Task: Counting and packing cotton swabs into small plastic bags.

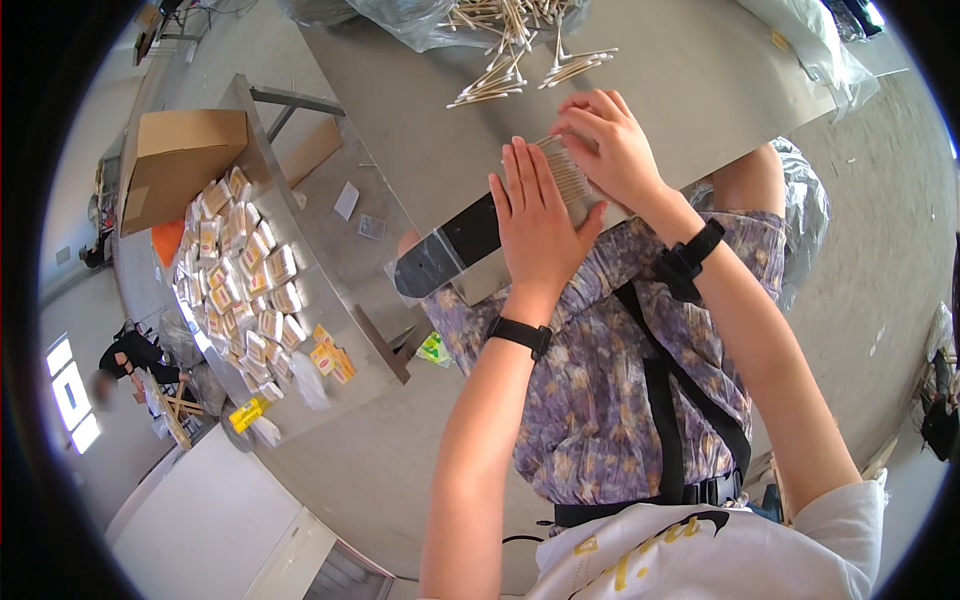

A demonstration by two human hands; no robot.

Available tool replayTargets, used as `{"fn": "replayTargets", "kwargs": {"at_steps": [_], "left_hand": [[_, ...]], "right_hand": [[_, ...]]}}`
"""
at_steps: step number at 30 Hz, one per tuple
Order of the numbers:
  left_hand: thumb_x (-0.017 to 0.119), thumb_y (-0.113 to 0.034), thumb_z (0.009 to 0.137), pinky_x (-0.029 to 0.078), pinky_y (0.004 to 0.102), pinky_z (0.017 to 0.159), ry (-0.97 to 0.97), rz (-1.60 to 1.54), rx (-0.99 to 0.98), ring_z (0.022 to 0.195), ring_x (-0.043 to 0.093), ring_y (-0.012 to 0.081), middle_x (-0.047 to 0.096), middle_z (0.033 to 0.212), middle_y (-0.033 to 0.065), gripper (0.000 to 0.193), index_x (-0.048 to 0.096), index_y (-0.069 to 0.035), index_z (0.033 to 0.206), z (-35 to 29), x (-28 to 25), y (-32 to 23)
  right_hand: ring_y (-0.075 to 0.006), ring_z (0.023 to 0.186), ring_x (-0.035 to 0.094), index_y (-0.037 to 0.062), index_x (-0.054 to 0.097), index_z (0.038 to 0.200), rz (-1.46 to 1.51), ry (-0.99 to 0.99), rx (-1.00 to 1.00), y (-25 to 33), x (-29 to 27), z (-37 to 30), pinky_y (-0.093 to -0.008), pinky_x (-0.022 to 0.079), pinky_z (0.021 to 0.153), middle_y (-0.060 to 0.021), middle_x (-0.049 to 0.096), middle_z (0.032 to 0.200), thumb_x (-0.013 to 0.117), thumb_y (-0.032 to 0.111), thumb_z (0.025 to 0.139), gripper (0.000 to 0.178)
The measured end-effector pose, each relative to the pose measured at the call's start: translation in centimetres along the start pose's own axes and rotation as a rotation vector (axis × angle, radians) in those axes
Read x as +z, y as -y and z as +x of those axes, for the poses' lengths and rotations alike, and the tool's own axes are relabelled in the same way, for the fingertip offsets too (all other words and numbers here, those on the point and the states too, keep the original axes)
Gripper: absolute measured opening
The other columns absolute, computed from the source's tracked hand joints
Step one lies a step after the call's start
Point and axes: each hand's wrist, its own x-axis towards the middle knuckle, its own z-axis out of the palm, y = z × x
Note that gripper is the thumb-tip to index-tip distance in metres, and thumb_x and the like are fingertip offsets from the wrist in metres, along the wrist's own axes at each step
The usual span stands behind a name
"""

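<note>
Side by side in a neat row, several cotton swabs (568,175) lie at the near edge of the metal table (420,140). My left hand (537,230) rests flat along the row's left side, fingers stretched out, partly over a flat black strip (472,232). The strip's left end has a clear, shiny cover. At the row's far right, my right hand (618,150) has its fingers bent into a pinch; whatever is between the fingertips is too small to make out. Farther back, loose cotton swabs (490,85) lie scattered beside a larger heap on a clear plastic bag (410,22).
A lower metal table on the left bears a heap of small swab packs (240,265), a cardboard box (185,165), orange-yellow cards (332,355) and a yellow packet (247,413). Another clear bag (810,50) hangs over the far right table corner. Someone in dark clothes (140,352) is far left.
</note>
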Motion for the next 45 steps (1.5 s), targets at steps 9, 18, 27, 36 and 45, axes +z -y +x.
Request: {"fn": "replayTargets", "kwargs": {"at_steps": [9, 18, 27, 36, 45], "left_hand": [[0.060, -0.044, 0.096, 0.012, 0.0631, 0.119, -0.074, -0.284, -0.117, 0.148, 0.027, 0.0411, 0.042, 0.151, 0.0216, 0.084, 0.023, 0.002, 0.155, -0.7, -1.1, 0.2], [0.047, -0.024, 0.105, 0.018, 0.0512, 0.120, -0.208, -0.793, -0.466, 0.139, 0.042, 0.0271, 0.054, 0.142, 0.0151, 0.059, 0.025, 0.002, 0.153, -1.6, -5.1, 0.4], [0.035, -0.036, 0.107, 0.022, 0.0435, 0.123, -0.576, -1.480, -0.787, 0.144, 0.036, 0.0325, 0.042, 0.152, 0.0225, 0.063, 0.019, 0.003, 0.154, -1.9, -5.0, 2.9], [0.030, -0.042, 0.108, 0.025, 0.0450, 0.122, -0.598, -1.555, -0.704, 0.144, 0.034, 0.0354, 0.035, 0.154, 0.0265, 0.067, 0.013, 0.003, 0.155, -1.3, -3.1, 1.7], [0.033, -0.046, 0.106, 0.022, 0.0459, 0.122, -0.679, -1.444, -0.750, 0.146, 0.030, 0.0352, 0.034, 0.154, 0.0266, 0.071, 0.016, 0.004, 0.155, -2.1, -3.1, 1.2]], "right_hand": [[-0.0247, 0.105, 0.056, 0.0109, 0.073, 0.088, -0.394, -0.084, -0.087, -1.3, -1.4, 4.1, -0.0375, 0.045, 0.094, -0.0023, 0.065, 0.106, 0.067, 0.011, 0.084, 0.008], [-0.0291, 0.145, 0.036, 0.0009, 0.055, 0.135, -0.405, 0.110, -0.171, 2.6, 3.2, -0.1, -0.0446, 0.029, 0.121, -0.0123, 0.051, 0.145, 0.056, 0.007, 0.086, 0.049], [-0.0274, 0.149, 0.030, 0.0002, 0.050, 0.140, -0.334, 0.239, -0.279, 4.5, 6.1, -0.4, -0.0410, 0.026, 0.124, -0.0133, 0.045, 0.151, 0.051, 0.011, 0.091, 0.050], [-0.0260, 0.148, 0.031, 0.0005, 0.052, 0.140, -0.203, 0.291, -0.260, 7.0, 8.0, -0.7, -0.0396, 0.029, 0.123, -0.0123, 0.046, 0.151, 0.054, 0.007, 0.091, 0.050], [-0.0245, 0.149, 0.029, 0.0017, 0.052, 0.139, -0.298, 0.328, -0.294, 6.9, 8.1, -0.7, -0.0372, 0.024, 0.125, -0.0107, 0.046, 0.152, 0.051, 0.014, 0.094, 0.046]]}}
